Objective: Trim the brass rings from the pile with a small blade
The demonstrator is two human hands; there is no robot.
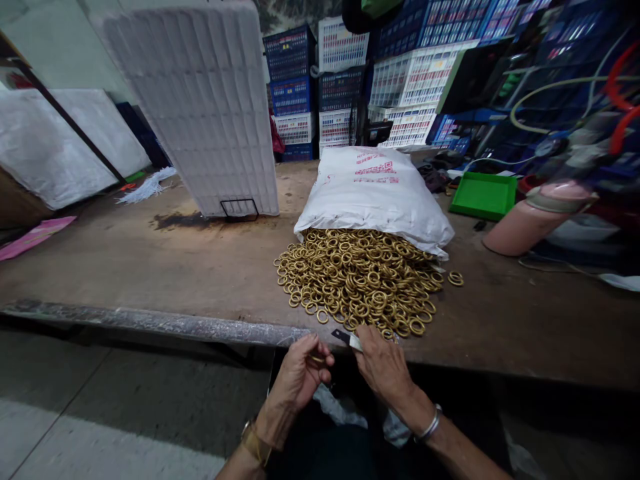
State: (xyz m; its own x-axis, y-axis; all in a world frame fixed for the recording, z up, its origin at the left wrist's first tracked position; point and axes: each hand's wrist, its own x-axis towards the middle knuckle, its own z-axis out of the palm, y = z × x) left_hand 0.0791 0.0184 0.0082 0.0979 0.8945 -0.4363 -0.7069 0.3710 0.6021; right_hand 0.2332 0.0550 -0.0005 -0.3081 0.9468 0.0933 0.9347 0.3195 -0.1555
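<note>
Just off the table's front edge, my left hand (303, 370) pinches a gold-coloured ring (317, 359) between thumb and fingers. My right hand (383, 360) is closed around a small knife (345, 338) with a dark blade and a pale handle, its blade pointing left. A heap of gold-coloured rings (355, 277) spreads over the wooden table right in front of both hands. The heap spills from the mouth of a white woven sack (370, 190) with red print. Two rings (455, 279) lie apart at the heap's right.
A tall white ribbed panel (200, 107) stands on the table (125, 267) at left. To the right are a green tray (484, 195) and a pink container (530, 217) with a hose. Stacked blue and white crates (295, 93) line the back. A pink strip (37, 238) lies far left.
</note>
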